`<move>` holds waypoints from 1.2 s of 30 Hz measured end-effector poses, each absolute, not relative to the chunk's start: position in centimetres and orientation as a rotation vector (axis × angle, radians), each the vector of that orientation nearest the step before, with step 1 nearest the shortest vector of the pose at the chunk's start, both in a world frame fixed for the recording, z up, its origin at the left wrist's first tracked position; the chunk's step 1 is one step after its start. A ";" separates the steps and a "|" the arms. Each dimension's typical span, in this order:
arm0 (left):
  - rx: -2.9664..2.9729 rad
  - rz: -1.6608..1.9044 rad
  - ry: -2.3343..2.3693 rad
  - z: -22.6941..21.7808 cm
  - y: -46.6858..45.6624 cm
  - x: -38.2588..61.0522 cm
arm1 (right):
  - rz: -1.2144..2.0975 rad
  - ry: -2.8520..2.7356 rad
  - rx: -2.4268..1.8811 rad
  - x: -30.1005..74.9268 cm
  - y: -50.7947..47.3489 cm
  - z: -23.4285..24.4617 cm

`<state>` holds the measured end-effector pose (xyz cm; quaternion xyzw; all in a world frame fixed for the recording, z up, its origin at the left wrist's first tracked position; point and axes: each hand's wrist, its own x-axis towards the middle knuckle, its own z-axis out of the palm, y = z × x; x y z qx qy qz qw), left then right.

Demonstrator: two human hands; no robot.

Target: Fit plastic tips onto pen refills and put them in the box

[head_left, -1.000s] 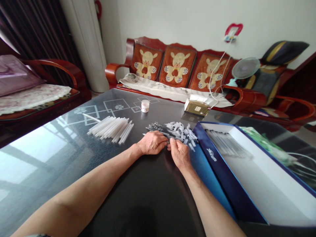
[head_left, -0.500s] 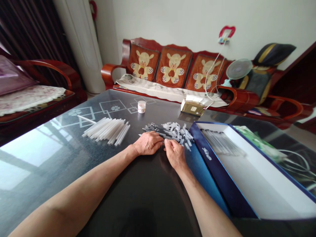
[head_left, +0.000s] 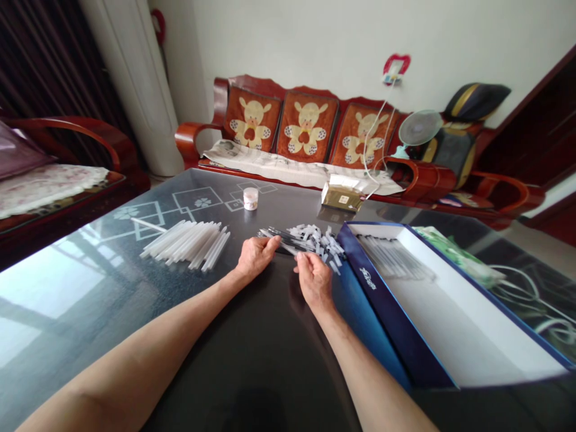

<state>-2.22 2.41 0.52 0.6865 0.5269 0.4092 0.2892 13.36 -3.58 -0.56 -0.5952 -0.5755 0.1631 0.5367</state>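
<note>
Just in front of a pile of black pen refills [head_left: 294, 240] with whitish tail pieces, my two hands are a short gap apart. My left hand [head_left: 257, 258] is closed, its thumb pointing right along the refills. Thumb and fingers of my right hand [head_left: 314, 281] are pinched at the near edge of the pile, around the end of a thin pen refill [head_left: 288, 247] that spans the gap. What lies inside the left fingers is hidden. Left of the hands lies a row of frosted white pen barrels [head_left: 186, 243], one barrel apart behind them.
To the right stands a blue-edged box [head_left: 407, 312] with a row of slim clear pens [head_left: 396, 258] at its far end. A small white tub [head_left: 251, 198] and a tissue box [head_left: 342, 198] are farther back. A green packet [head_left: 459, 255] and white cable [head_left: 524, 285] lie beyond the box.
My hands have moved apart, the left one turning so its thumb shows, and a thin refill now appears between them. The whole view has shifted slightly right.
</note>
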 end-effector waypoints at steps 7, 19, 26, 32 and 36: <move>1.163 1.139 0.887 1.0 2.5 -1.2 | 0.263 -1.768 -1.370 12.1 -4.4 -0.7; 2.347 1.132 1.238 0.6 2.9 -2.6 | -0.088 -1.556 -1.386 15.8 -3.6 0.9; 2.808 0.892 1.162 -0.4 2.5 -2.7 | -0.295 -1.752 -1.594 18.2 -3.7 -0.3; 2.845 0.883 1.111 -0.4 2.5 -2.7 | -0.409 -1.821 -1.676 17.8 -4.6 -0.7; 2.859 0.898 1.075 -0.5 2.5 -2.7 | -0.325 -1.830 -1.493 17.4 -4.1 -0.6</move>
